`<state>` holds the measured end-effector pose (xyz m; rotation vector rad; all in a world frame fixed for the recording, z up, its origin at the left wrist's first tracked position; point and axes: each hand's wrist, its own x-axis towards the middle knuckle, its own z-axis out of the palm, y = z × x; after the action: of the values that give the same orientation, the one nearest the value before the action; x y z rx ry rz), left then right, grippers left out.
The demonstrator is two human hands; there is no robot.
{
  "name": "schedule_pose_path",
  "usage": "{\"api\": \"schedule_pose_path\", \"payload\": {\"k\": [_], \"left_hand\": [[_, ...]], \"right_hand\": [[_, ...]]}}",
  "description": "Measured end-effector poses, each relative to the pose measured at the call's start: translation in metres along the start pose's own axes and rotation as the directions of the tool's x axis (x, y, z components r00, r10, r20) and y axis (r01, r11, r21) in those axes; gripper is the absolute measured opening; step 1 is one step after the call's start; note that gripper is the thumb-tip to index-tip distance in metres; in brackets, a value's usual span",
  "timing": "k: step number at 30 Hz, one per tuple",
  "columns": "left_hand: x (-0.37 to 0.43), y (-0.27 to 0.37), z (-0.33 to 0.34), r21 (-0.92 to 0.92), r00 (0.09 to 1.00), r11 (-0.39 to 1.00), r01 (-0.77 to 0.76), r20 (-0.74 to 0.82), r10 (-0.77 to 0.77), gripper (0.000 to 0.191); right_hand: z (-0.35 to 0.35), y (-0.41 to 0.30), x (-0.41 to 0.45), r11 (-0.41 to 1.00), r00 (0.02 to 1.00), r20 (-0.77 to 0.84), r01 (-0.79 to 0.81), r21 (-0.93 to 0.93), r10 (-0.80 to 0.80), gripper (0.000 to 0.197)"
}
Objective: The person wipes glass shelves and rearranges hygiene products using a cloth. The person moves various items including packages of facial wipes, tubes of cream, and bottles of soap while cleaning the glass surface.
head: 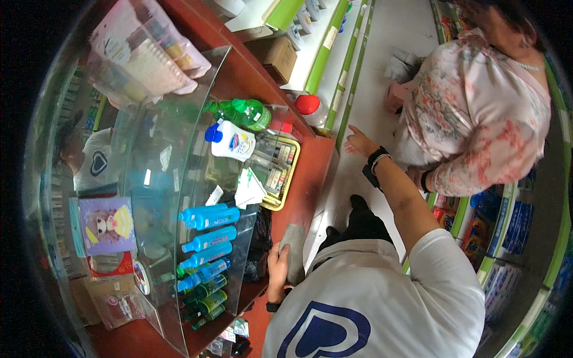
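Note:
My left hand (278,265) rests on a grey folded cloth (294,250) at the edge of the red-brown wooden ledge (309,179). The thumb and fingers lie along the cloth. My right arm reaches out over the aisle, and its hand (359,142) is empty with the fingers apart. Closest to that hand is a clear jar with a red lid (308,104), low beside the white shelving. A yellow-rimmed basket (293,179) with small boxes in it sits on the ledge, beyond the cloth.
Glass shelves (192,147) hold blue bottles (215,218), a white pump-style bottle (235,141) and green bottles (254,115). A mirror (96,156) stands behind them. Another person in a floral blouse (470,107) stands close on the right. Green-edged shelving (329,49) lines the aisle.

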<state>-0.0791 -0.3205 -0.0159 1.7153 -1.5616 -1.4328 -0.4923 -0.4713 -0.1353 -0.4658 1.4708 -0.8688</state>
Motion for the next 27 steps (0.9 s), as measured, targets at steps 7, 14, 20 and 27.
{"api": "schedule_pose_path", "payload": {"k": [7,14,20,27], "left_hand": [[0.011,0.041,0.023,0.036,0.995,0.996,0.087,-0.048,-0.085,0.028],[0.012,0.059,0.041,-0.035,0.989,0.993,0.112,-0.095,-0.115,0.026],[0.002,0.068,0.052,-0.01,0.984,0.989,0.146,-0.105,-0.146,0.025],[-0.012,0.066,0.059,0.045,0.971,0.973,0.226,-0.092,-0.221,0.026]], "right_hand": [[-0.045,0.041,0.081,0.981,0.987,0.156,0.001,0.194,-0.032,0.071],[-0.015,-0.033,0.097,0.983,0.998,-0.057,-0.02,-0.183,0.01,0.072],[-0.015,-0.046,0.108,0.961,0.993,0.029,-0.103,-0.258,0.114,0.075],[-0.061,-0.01,0.152,0.962,0.985,-0.145,-0.129,-0.24,0.096,0.073]]}}
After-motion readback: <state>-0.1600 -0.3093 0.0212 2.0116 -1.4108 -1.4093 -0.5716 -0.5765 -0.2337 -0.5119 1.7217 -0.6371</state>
